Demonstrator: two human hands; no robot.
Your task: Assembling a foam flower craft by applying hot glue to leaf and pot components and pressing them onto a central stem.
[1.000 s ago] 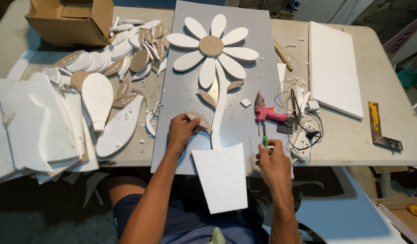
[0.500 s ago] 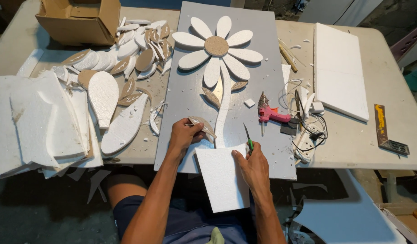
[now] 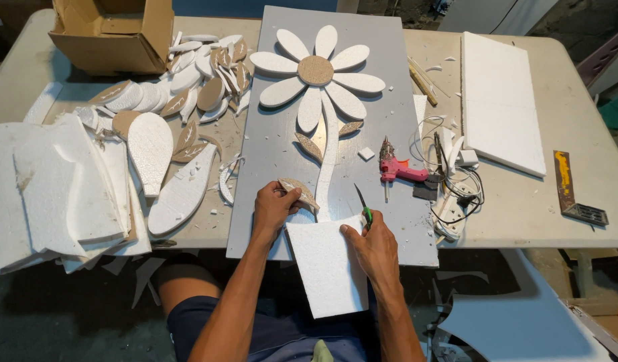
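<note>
A grey board (image 3: pixel 269 134) lies on the table with a white foam daisy (image 3: pixel 316 70) glued on, its stem running down to a white foam pot-shaped piece (image 3: pixel 326 268). My left hand (image 3: pixel 274 208) pinches a brown-and-white foam leaf (image 3: pixel 302 191) at the left of the stem's base. My right hand (image 3: pixel 371 248) rests on the pot piece's upper right edge and grips a green-handled craft knife (image 3: pixel 362 201), blade pointing away from me.
A pink glue gun (image 3: pixel 399 167) and tangled white cables (image 3: pixel 456 181) lie right of the board. Foam petals and leaves (image 3: pixel 181 80), foam offcuts (image 3: pixel 61 181), a cardboard box (image 3: pixel 114 30), a white foam slab (image 3: pixel 500 100) and a metal square (image 3: pixel 574 191) surround it.
My right hand moved left from beside the glue gun, carrying the knife, onto the foam pot piece. My left hand stayed at the leaf by the stem.
</note>
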